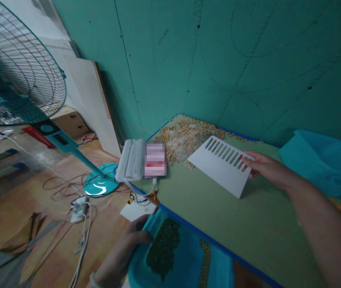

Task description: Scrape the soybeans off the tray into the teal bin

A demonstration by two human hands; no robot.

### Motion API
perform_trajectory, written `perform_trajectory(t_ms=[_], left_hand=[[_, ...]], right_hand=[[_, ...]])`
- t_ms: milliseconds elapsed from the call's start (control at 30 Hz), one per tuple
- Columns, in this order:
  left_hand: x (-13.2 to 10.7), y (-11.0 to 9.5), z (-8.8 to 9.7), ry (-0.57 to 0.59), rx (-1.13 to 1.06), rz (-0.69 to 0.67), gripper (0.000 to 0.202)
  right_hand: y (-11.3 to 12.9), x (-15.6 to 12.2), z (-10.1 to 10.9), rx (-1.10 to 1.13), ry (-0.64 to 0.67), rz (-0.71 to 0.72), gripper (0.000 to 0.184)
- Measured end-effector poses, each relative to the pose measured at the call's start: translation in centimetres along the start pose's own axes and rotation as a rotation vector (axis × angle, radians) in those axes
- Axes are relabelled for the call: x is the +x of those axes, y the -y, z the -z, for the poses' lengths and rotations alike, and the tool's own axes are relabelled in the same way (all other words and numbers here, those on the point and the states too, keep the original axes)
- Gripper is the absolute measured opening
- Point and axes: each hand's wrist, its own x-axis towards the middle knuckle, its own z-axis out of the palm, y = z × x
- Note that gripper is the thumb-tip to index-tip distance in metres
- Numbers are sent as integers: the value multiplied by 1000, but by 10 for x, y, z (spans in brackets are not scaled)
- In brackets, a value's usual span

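My right hand [260, 166] grips a flat white plastic sheet [215, 164] by its slotted edge, tilted just above the green tabletop [206, 192]. Beyond the sheet's left corner lies a spread of small tan beans [173, 134] mixed with clear, whitish bits [185, 142]. My left hand [136, 236] is closed on the rim of a blue plastic tub [188, 256] below the table's front edge. Inside the tub are a dark green heap of small grains [164, 248] and a narrow band of tan beans [205, 264]. Part of my left fingers is hidden.
A white power bank-like device [130, 160] and a phone with a blurred screen [155, 160] sit at the table's left corner, joined by a cable. To the left stand a fan [59, 138], a power strip [79, 209] and loose cords. Blue fabric [323, 164] lies at right.
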Motion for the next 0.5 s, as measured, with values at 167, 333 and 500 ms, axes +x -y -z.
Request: perform_trajectory(t_ms=[167,333,500], left_hand=[[-1,-2,-2,-7,6,10,44],[-1,-2,-2,-9,-4,-2,44],[-1,-1,-2,-3,-12,-7,43]], right_hand=[[0,0,-2,-3,9,-2,25],[-1,1,-3,7,29,-6,26],[0,0,-5,26,62,-2,26]])
